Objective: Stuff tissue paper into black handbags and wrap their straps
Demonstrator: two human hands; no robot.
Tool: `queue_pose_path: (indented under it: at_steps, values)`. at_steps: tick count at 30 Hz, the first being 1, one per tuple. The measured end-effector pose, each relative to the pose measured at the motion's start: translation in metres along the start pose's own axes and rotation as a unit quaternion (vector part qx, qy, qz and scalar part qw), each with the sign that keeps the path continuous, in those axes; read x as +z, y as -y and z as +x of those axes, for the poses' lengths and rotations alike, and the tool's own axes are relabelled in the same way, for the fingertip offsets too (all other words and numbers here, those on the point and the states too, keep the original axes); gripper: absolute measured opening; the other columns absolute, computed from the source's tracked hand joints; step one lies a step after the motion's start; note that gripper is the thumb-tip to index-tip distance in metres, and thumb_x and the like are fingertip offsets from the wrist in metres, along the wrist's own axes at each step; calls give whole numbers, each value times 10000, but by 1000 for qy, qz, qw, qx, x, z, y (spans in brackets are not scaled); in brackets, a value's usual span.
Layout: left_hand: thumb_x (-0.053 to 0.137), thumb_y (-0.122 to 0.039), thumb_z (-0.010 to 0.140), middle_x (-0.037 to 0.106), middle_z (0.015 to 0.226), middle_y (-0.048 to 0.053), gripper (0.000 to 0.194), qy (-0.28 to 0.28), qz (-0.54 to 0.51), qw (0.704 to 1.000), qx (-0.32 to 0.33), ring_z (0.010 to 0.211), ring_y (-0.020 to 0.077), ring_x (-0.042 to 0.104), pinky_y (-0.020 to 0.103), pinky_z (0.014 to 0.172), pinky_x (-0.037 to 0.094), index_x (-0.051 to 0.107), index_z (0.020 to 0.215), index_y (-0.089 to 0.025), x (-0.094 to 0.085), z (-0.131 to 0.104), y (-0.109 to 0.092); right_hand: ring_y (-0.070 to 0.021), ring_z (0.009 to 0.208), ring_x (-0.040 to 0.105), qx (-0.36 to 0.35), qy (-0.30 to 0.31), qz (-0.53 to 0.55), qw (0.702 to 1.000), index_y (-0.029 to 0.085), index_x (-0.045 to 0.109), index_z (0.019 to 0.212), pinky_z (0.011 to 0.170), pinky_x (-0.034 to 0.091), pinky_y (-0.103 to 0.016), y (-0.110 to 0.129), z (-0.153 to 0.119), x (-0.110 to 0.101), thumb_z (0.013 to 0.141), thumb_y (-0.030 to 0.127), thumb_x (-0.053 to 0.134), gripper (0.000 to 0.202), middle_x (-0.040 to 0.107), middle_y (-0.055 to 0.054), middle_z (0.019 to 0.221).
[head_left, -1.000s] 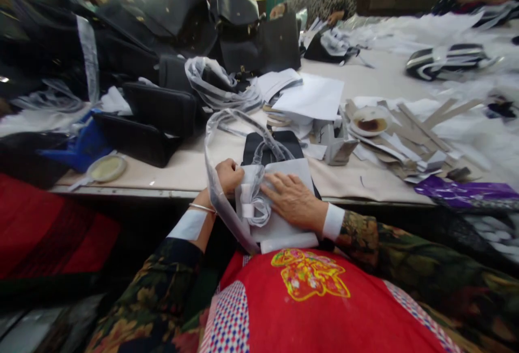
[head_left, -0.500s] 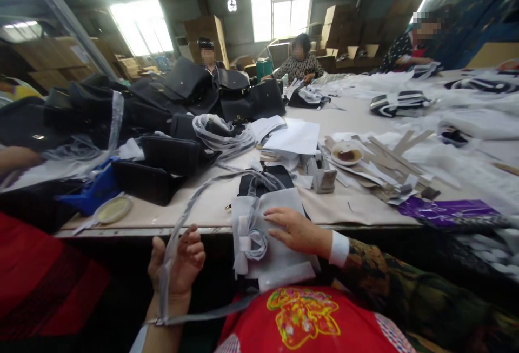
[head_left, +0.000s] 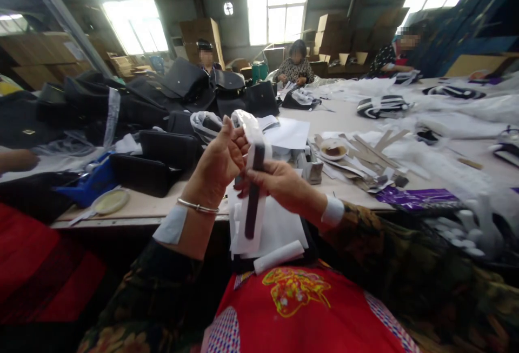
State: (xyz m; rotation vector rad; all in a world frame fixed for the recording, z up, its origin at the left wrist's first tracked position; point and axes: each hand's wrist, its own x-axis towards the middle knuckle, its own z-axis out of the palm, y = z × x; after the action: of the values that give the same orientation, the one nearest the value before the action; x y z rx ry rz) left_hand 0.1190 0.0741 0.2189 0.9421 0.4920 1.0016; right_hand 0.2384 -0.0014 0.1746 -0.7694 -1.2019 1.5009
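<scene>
Raised over the table edge, my left hand (head_left: 222, 161) is closed, its fingers curled against a strap (head_left: 254, 193) that is dark with pale plastic wrapping. My right hand (head_left: 281, 182) pinches the same strap from the right, thumb on top. From the hands the strap's flat end hangs down, and its clear-wrapped upper part loops above them. Beneath it, a white sheet (head_left: 284, 237) covers a dark bag leaning at the table edge against my lap. Across the sheet's lower part lies a rolled white piece (head_left: 279, 257). My hands hide part of the strap.
Black bags (head_left: 162, 91) are heaped at the left, behind a blue tray (head_left: 87, 186) and a round lid (head_left: 110, 201). Paper strips (head_left: 365, 161), a bowl (head_left: 333, 149) and purple packaging (head_left: 417, 199) lie right. A co-worker's hand (head_left: 18, 160) shows far left; other people sit across the table.
My left hand has risen from below the table edge and now grips the strap. My right hand has lifted off the white sheet and pinches it too. The long wrapped loop around my left wrist is gone.
</scene>
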Motion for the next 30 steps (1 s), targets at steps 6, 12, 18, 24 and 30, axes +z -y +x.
queue_pose_path:
  at_steps: [6,12,18,24,30]
  values:
    - [666,-479,913,762,918,143,414,89,64,985,-136,784,234,759,326,684,624,690,1032,-84,-19,-22,54,-123,625,663,-62,-141,-88,984,127,685,906,598,555,-235,37,27,-45,897,164,651,50,762,-46,795]
    - [618,-332,961,759,795,121,241,47,97,986,-127,644,211,745,314,603,611,680,936,-101,-12,-20,68,-73,341,469,47,-113,-55,991,137,668,993,295,345,-213,12,28,-44,930,215,624,109,765,-61,839]
    - [630,-315,953,768,783,133,215,9,112,987,-115,663,205,750,317,662,616,659,923,-104,-11,-25,88,-142,623,681,0,-126,-2,992,114,685,873,542,550,-239,18,36,-58,926,292,680,185,761,-95,841]
    - [662,-389,924,766,780,121,283,-34,93,994,-50,663,207,747,340,672,627,656,922,-105,-6,-18,100,-83,429,525,-12,-171,-31,985,113,692,811,372,407,-186,12,42,-53,895,310,713,215,705,-44,646]
    - [779,-550,777,698,632,58,465,-47,89,995,-15,511,175,676,297,538,585,650,832,-107,-14,-4,108,-61,298,305,28,-121,-59,990,165,633,771,262,232,-189,-2,31,-54,839,377,765,259,430,86,406]
